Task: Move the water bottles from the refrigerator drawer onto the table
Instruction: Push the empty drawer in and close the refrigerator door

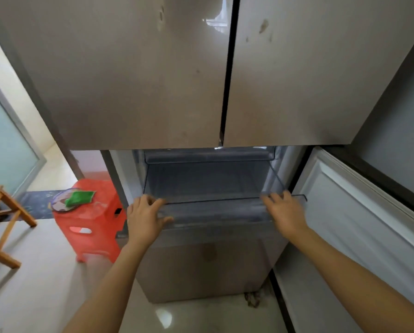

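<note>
Head view: the left hand (145, 213) pinches the front lip of the clear refrigerator drawer (206, 181), fingers (153, 201) above, thumb below; the right hand (285, 210) lies straight-fingered on that lip; no water bottles show inside; chilled bottles would likely be slick and heavy, best gripped round the body.

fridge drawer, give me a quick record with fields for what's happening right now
clear drawer: pulled out, no bottles visible inside
left hand: holds the front left edge, thumb below the rim
right hand: lies over the front right rim, grip blurred
upper doors: closed
lower door: open at right
red stool: left of the fridge, carries a green cloth
</note>
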`<act>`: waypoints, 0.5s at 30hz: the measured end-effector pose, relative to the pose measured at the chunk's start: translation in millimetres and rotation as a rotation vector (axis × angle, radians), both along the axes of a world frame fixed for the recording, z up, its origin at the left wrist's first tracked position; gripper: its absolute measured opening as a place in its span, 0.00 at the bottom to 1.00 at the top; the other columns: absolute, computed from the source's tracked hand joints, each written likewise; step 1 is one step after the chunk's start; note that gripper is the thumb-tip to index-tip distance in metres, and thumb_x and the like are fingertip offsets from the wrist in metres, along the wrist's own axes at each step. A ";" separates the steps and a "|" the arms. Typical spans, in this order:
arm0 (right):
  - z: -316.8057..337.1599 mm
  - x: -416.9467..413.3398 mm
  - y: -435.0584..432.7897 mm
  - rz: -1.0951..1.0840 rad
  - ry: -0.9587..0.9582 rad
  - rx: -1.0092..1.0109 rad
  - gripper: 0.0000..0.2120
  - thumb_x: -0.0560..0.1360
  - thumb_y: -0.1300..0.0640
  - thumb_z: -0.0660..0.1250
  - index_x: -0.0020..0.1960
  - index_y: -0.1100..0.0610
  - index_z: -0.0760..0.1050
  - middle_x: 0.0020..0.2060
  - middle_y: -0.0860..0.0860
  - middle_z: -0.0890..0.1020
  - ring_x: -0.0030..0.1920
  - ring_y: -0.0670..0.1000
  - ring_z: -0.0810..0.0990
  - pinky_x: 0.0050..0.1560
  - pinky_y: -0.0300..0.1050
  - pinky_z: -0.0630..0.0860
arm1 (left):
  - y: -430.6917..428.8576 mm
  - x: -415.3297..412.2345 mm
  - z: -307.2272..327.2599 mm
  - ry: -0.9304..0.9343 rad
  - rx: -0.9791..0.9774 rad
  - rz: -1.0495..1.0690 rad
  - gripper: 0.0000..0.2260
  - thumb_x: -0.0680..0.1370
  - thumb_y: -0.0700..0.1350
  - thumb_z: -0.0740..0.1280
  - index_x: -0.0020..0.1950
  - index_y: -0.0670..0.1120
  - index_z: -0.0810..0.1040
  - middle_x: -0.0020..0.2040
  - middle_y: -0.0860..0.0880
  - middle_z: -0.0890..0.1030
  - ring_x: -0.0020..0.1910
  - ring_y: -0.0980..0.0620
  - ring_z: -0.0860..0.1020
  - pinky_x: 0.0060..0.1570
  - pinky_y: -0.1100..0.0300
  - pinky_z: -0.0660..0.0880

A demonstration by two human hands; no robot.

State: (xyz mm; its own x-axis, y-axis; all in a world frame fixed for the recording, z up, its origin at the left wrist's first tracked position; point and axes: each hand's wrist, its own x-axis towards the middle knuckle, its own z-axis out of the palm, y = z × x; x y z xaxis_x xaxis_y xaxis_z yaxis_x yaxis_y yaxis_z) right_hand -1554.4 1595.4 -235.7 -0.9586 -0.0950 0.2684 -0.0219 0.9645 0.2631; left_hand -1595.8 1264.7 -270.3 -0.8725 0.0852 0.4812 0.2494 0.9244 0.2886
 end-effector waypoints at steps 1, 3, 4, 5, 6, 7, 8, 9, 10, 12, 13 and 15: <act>1.1 -15.0 3.5 -0.011 -0.042 0.008 0.33 0.34 0.67 0.80 0.40 0.59 0.82 0.31 0.57 0.81 0.27 0.61 0.77 0.22 0.44 0.72 | 4.2 -14.4 1.4 -0.002 0.008 0.010 0.21 0.53 0.46 0.82 0.43 0.45 0.83 0.38 0.41 0.77 0.38 0.38 0.75 0.37 0.48 0.73; -2.2 -36.1 3.4 -0.011 -0.080 0.003 0.34 0.32 0.67 0.80 0.40 0.60 0.82 0.31 0.57 0.81 0.28 0.62 0.78 0.23 0.46 0.74 | 8.3 -32.0 -2.8 -0.020 0.007 0.017 0.22 0.51 0.44 0.83 0.42 0.44 0.83 0.36 0.39 0.77 0.37 0.37 0.76 0.36 0.47 0.74; -4.3 -46.2 5.4 -0.003 -0.095 -0.016 0.34 0.33 0.67 0.80 0.41 0.60 0.82 0.31 0.58 0.81 0.29 0.62 0.79 0.23 0.46 0.74 | 11.0 -40.6 -5.4 -0.017 0.007 0.011 0.22 0.50 0.44 0.83 0.42 0.44 0.83 0.36 0.39 0.77 0.36 0.37 0.76 0.36 0.46 0.74; -6.3 -52.4 7.1 0.008 -0.096 -0.023 0.34 0.34 0.68 0.80 0.41 0.60 0.83 0.32 0.57 0.81 0.29 0.61 0.79 0.22 0.45 0.74 | 13.2 -45.5 -6.1 -0.019 0.015 0.013 0.22 0.50 0.43 0.83 0.42 0.44 0.83 0.37 0.39 0.77 0.36 0.36 0.76 0.37 0.45 0.74; -7.8 -58.6 9.9 0.029 -0.088 -0.012 0.33 0.36 0.68 0.81 0.42 0.60 0.83 0.31 0.57 0.81 0.28 0.61 0.79 0.21 0.44 0.73 | 14.8 -50.8 -7.0 -0.017 0.020 0.014 0.23 0.51 0.43 0.83 0.43 0.44 0.83 0.37 0.39 0.77 0.37 0.37 0.76 0.37 0.45 0.73; -9.9 -65.0 11.9 0.054 -0.066 0.001 0.31 0.38 0.68 0.81 0.42 0.60 0.83 0.31 0.56 0.81 0.27 0.60 0.78 0.20 0.43 0.72 | 14.0 -55.7 -9.4 -0.008 0.021 0.015 0.23 0.51 0.43 0.83 0.43 0.43 0.83 0.37 0.39 0.77 0.38 0.38 0.75 0.37 0.45 0.73; -10.4 -70.0 14.4 0.070 -0.036 0.004 0.30 0.39 0.68 0.80 0.42 0.60 0.83 0.30 0.56 0.81 0.27 0.60 0.78 0.19 0.43 0.71 | 13.0 -60.9 -11.7 0.016 0.016 0.009 0.23 0.51 0.42 0.83 0.44 0.43 0.83 0.38 0.39 0.78 0.40 0.40 0.74 0.37 0.45 0.73; -12.1 -77.0 16.6 0.078 -0.012 0.007 0.28 0.41 0.68 0.80 0.41 0.60 0.83 0.30 0.56 0.80 0.27 0.59 0.78 0.19 0.43 0.71 | 12.5 -66.6 -12.7 0.025 0.016 0.006 0.23 0.51 0.43 0.83 0.44 0.43 0.83 0.39 0.38 0.78 0.42 0.42 0.73 0.38 0.44 0.73; -13.0 -83.1 16.5 0.087 0.021 0.009 0.26 0.42 0.68 0.80 0.40 0.61 0.83 0.30 0.56 0.80 0.26 0.59 0.78 0.19 0.42 0.71 | 12.0 -72.2 -11.8 0.025 0.020 0.005 0.22 0.52 0.44 0.82 0.44 0.43 0.83 0.39 0.38 0.79 0.43 0.42 0.74 0.38 0.43 0.73; -13.7 -95.7 13.0 0.116 0.079 0.029 0.21 0.46 0.69 0.78 0.38 0.62 0.82 0.31 0.58 0.81 0.25 0.59 0.77 0.18 0.41 0.71 | 12.6 -85.9 -7.2 -0.019 0.013 0.004 0.20 0.54 0.48 0.78 0.44 0.44 0.83 0.41 0.37 0.80 0.42 0.35 0.78 0.38 0.42 0.74; -11.7 -101.6 11.3 0.139 0.124 0.052 0.16 0.49 0.70 0.75 0.37 0.62 0.82 0.31 0.59 0.80 0.24 0.59 0.77 0.18 0.41 0.70 | 13.4 -91.9 -3.6 -0.040 0.014 0.007 0.20 0.55 0.49 0.75 0.45 0.44 0.83 0.43 0.36 0.80 0.41 0.32 0.78 0.38 0.41 0.74; -5.9 -111.0 8.8 0.167 0.201 0.090 0.10 0.53 0.68 0.70 0.34 0.60 0.81 0.29 0.58 0.79 0.22 0.57 0.76 0.17 0.39 0.68 | 15.2 -100.3 -4.4 -0.029 0.023 0.006 0.22 0.57 0.47 0.76 0.50 0.45 0.81 0.47 0.35 0.79 0.45 0.29 0.77 0.42 0.39 0.75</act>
State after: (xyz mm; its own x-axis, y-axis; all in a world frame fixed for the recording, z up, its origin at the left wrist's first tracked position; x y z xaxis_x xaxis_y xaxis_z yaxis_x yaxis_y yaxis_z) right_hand -1665.4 1604.2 -241.5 -0.8561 -0.2793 0.4349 -0.1172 0.9244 0.3629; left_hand -1696.1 1279.9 -274.7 -0.8864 0.0690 0.4578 0.2353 0.9188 0.3170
